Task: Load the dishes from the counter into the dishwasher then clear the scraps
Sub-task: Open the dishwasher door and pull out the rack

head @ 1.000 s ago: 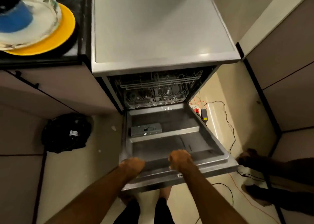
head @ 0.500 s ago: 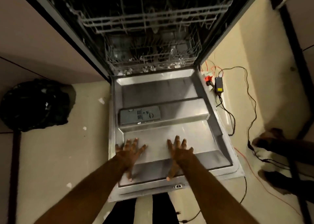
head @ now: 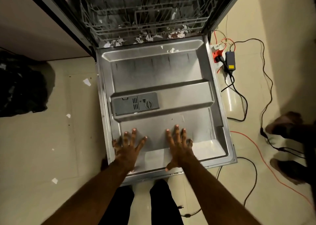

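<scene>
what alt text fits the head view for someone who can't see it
Left hand and right hand rest open, fingers spread, on the lowered dishwasher door. Paper scraps litter the rack behind it; cables trail across the floor.

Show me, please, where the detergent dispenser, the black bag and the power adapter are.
detergent dispenser (head: 135, 103): head view, on the vent slots, left of its round knob.
black bag (head: 22, 86): head view, on its crumpled middle.
power adapter (head: 230, 59): head view, on its dark body, above the yellow label.

Above the flat grey metal dishwasher door (head: 153, 71) I have open room. At its far end the grey wire rack (head: 145, 24) blocks me.
</scene>
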The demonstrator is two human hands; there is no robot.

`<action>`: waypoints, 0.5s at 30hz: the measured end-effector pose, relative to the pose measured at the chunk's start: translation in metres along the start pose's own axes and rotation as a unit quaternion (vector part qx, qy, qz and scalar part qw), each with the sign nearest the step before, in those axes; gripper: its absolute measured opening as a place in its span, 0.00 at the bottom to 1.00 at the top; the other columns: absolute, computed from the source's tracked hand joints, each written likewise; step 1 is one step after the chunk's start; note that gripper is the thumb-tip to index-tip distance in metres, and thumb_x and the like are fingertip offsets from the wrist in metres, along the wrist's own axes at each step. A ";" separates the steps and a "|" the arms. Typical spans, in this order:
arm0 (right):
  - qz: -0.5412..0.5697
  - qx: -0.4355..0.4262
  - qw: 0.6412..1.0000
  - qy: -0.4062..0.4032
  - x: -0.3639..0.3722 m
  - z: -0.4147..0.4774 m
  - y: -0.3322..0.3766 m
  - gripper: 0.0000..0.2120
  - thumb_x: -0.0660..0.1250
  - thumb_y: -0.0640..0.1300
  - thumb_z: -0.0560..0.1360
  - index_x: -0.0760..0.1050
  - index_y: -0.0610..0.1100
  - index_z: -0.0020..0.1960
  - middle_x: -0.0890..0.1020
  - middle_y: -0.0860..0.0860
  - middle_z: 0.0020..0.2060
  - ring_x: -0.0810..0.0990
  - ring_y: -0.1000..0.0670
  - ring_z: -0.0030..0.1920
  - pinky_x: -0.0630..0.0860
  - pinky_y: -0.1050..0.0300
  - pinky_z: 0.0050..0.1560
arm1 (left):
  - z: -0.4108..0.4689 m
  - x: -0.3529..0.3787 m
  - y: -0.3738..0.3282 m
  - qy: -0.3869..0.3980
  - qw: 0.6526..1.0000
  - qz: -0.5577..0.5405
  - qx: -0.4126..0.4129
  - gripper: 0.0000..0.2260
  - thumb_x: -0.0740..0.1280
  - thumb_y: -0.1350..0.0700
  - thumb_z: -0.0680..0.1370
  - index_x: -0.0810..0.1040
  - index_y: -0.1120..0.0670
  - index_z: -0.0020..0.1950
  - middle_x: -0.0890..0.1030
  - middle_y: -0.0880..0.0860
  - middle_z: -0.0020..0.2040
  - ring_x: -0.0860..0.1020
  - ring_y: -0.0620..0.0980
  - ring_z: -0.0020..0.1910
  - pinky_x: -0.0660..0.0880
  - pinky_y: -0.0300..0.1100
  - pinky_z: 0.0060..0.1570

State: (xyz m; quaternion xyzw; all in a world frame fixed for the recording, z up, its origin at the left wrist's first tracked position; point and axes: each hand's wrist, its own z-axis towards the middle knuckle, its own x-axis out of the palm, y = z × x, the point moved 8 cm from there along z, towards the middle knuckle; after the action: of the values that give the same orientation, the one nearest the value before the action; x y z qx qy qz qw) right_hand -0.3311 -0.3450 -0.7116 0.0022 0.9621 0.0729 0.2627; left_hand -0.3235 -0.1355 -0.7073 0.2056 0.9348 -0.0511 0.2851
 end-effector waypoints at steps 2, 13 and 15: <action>0.007 0.003 1.000 -0.008 0.005 0.006 -0.001 0.77 0.82 0.68 0.59 0.25 0.51 0.81 0.23 0.39 0.77 0.30 0.27 0.78 0.50 0.21 0.76 | 0.005 0.003 -0.001 -0.007 1.000 0.009 -0.003 0.63 0.76 0.32 0.65 0.28 0.41 0.78 0.28 0.63 0.78 0.44 0.73 0.77 0.56 0.79 0.66; 0.010 -0.008 0.999 -0.033 0.010 0.015 -0.007 0.76 0.81 0.70 0.59 0.25 0.54 0.81 0.24 0.41 0.78 0.30 0.29 0.79 0.46 0.21 0.76 | 0.010 0.006 0.000 -0.010 1.000 0.002 -0.004 0.64 0.78 0.36 0.65 0.27 0.40 0.77 0.29 0.62 0.79 0.42 0.73 0.78 0.56 0.78 0.67; 0.016 -0.008 0.999 -0.041 0.002 0.010 -0.002 0.73 0.79 0.70 0.62 0.26 0.54 0.81 0.27 0.43 0.80 0.33 0.32 0.81 0.46 0.23 0.77 | 0.007 -0.002 0.004 -0.013 1.000 -0.015 -0.002 0.63 0.78 0.37 0.66 0.28 0.40 0.78 0.32 0.59 0.80 0.44 0.70 0.79 0.56 0.76 0.68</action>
State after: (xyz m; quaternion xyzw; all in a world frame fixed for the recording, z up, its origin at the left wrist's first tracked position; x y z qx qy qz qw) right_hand -0.3275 -0.3458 -0.7216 0.0184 0.9497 0.0846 0.3009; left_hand -0.3169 -0.1334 -0.7121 0.1902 0.9342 -0.0564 0.2966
